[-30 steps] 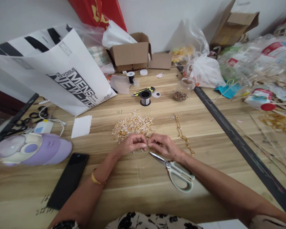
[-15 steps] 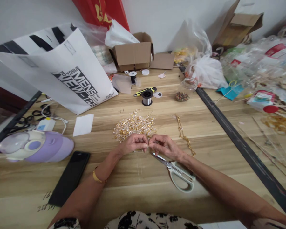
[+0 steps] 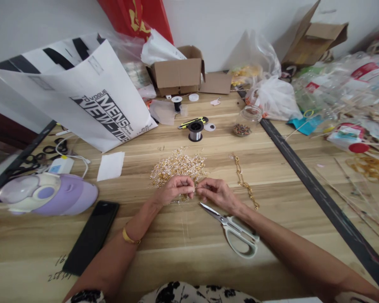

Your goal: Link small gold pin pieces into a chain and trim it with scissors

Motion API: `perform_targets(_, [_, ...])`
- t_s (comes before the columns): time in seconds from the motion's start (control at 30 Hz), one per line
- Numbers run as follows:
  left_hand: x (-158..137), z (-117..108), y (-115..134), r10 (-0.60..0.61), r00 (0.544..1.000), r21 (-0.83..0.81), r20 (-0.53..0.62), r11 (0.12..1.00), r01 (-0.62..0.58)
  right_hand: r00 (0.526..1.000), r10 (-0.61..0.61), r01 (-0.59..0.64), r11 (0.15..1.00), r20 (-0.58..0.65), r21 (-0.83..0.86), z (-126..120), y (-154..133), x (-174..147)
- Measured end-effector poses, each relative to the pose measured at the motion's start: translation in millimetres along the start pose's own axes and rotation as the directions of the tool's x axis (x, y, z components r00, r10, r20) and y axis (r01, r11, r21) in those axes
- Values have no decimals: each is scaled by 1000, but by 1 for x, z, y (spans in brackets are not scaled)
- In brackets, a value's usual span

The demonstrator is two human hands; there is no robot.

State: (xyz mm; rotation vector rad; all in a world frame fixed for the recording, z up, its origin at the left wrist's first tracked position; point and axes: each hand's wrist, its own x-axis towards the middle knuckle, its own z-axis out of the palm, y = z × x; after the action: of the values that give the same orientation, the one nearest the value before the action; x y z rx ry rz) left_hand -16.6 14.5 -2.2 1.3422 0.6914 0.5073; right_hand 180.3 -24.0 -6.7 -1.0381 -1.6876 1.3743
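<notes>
Ideally, work slowly, with left hand (image 3: 177,188) and right hand (image 3: 217,194) close together at the near edge of the pile of gold and silver pieces (image 3: 178,165) on the desk (image 3: 151,256), fingers of each seemingly together at the tips; cannot make out anything gripped there; best steady both wrists, clear of the scissors (image 3: 224,220)
</notes>
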Motion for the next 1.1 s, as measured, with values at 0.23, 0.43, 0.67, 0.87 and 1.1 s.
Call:
perform_targets(0.23, [1, 0, -2, -18, 1000, -8, 2, 1000, 18, 946, -299, 321, 839, 121, -439, -3, 2, -1])
perform_targets(0.43, [2, 1, -3, -71, 994, 1, 87, 997, 71, 887, -356, 461, 721, 294, -517, -1, 4, -3])
perform_targets(0.67, [2, 1, -4, -86, 992, -27, 93, 996, 89, 907, -315, 404, 837, 278, -369, 2, -3, -5])
perform_targets(0.87, [1, -1, -3, -45, 995, 4, 85, 999, 45, 928, -260, 338, 888, 268, -312, 1, -1, -5])
perform_targets(1.1, [2, 0, -5, -44, 994, 10, 104, 999, 43, 889, -347, 458, 690, 299, -561, -1, 4, -4])
